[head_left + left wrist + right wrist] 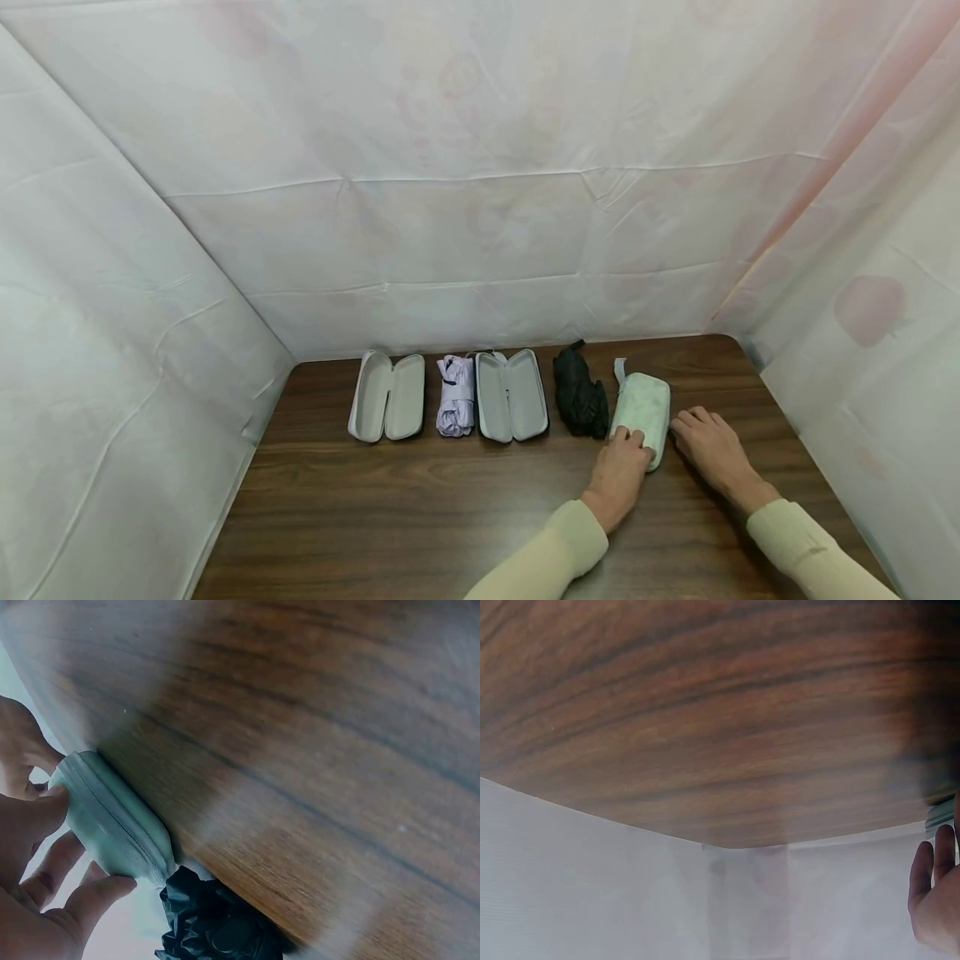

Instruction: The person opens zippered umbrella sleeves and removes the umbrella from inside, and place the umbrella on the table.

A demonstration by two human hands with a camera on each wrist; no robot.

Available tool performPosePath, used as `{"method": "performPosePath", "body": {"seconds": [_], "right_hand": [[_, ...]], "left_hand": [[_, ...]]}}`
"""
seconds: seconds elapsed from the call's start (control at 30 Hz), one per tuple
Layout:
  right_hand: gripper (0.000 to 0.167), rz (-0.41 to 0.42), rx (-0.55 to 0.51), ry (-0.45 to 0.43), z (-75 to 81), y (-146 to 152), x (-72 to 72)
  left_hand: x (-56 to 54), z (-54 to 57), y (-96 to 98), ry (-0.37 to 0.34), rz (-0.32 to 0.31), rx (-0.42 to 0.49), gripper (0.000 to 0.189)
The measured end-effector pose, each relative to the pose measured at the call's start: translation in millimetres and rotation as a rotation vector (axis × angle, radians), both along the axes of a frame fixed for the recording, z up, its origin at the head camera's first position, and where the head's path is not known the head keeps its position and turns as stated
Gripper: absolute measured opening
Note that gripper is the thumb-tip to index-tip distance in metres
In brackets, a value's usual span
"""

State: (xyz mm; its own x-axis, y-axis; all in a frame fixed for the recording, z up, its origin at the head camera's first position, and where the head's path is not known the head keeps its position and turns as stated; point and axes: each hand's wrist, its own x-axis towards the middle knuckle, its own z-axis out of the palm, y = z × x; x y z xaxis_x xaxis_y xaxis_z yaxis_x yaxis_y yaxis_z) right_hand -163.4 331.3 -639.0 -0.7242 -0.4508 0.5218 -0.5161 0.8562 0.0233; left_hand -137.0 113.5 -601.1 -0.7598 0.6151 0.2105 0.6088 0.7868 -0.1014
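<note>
A pale green zippered case [642, 400] lies closed at the right of the table, its grey strap [620, 369] reaching toward the back. My left hand [619, 479] grips the near end of this case; in the left wrist view its thumb and fingers [97, 896] are on opposite sides. Just right of the case, my right hand [714, 450] rests near its edge with loosely bent fingers, holding nothing visible. Whether the right fingertips touch the case is unclear. Only part of that hand [939, 900] and a sliver of the case show in the right wrist view.
A crumpled black folded bundle [579, 392] lies close to the case's left. Farther left are an opened grey-lined case [527, 396], a lilac folded bundle with a band [455, 408] and another opened case [406, 398]. White curtains [465, 233] surround the wooden table [420, 517].
</note>
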Motion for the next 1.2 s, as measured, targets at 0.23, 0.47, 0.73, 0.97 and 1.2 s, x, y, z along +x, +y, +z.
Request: {"method": "performPosePath", "body": {"seconds": [0.23,0.47,0.73,0.97,1.2], "right_hand": [[0.067,0.004,-0.012,0.018,-0.3,-4,5.6],[0.060,0.011,-0.033,0.012,-1.4,-6,10.2],[0.010,0.023,-0.046,-0.012,-2.4,-8,15.0],[0.016,0.012,-0.043,-0.015,-2.7,-12,20.9],[0.044,0.018,-0.070,-0.014,-3.9,-14,26.4]], "left_hand": [[2.3,-4.5,1.6,0.057,-0.008,-0.008,0.022],[3.6,-6.9,4.7,0.079,0.009,-0.009,0.020],[4.4,-10.5,6.4,0.117,0.011,-0.003,0.018],[6.2,-12.9,9.3,0.150,0.019,0.025,0.017],[8.1,-13.9,11.8,0.180,0.032,0.041,0.014]]}}
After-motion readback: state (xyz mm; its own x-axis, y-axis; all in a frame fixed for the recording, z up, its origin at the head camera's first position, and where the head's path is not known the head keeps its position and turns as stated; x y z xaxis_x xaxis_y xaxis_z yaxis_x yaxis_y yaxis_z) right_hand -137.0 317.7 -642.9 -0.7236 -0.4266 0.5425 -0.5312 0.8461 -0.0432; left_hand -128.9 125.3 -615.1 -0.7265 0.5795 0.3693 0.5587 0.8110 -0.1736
